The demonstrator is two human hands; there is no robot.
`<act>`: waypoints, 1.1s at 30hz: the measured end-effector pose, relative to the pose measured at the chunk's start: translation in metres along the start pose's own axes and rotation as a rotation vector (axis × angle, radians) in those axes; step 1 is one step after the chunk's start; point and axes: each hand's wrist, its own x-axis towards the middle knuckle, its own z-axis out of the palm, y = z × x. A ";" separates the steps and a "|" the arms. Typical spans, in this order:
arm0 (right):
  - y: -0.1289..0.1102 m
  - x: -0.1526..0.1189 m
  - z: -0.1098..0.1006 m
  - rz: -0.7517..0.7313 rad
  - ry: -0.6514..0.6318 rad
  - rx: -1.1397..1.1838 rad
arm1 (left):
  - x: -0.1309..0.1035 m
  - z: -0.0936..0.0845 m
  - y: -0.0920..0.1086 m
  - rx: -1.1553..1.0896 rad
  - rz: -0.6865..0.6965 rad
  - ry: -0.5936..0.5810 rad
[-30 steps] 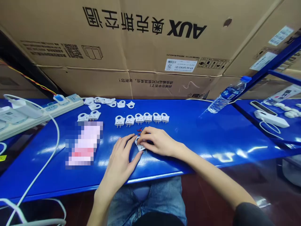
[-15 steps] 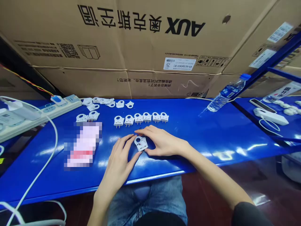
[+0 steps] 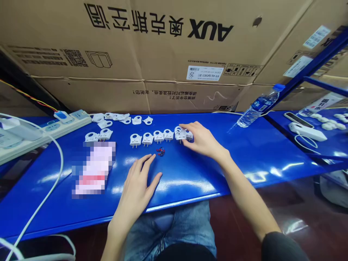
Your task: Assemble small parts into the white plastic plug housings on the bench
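My right hand [image 3: 199,139] pinches a white two-pin plug piece with a round hole [image 3: 179,133] between thumb and fingers, at the right part of a row of similar plug pieces [image 3: 147,139]. It overlaps the pieces behind it, one of them partly hidden by my fingertips. My left hand [image 3: 137,185] rests on the blue table [image 3: 244,152] near the front edge, fingers apart, holding nothing. Just beyond its fingertips lies a small cluster of red and dark bits, perhaps wires [image 3: 161,151].
White shell parts [image 3: 136,120] lie at the back left, with two more plug pieces [image 3: 105,134] in front of them. A blurred pink item [image 3: 95,166], a power strip [image 3: 73,121] and a white cable [image 3: 61,156] are at left. A water bottle [image 3: 258,105] leans at right; a cardboard box [image 3: 163,54] stands behind.
The plug piece held between both hands has moved away and right to the row in my right hand. My left hand has let go of it. The red bits are now uncovered.
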 end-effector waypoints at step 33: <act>0.042 0.001 0.009 0.083 -0.150 -0.132 | 0.001 0.003 -0.002 0.046 0.030 -0.010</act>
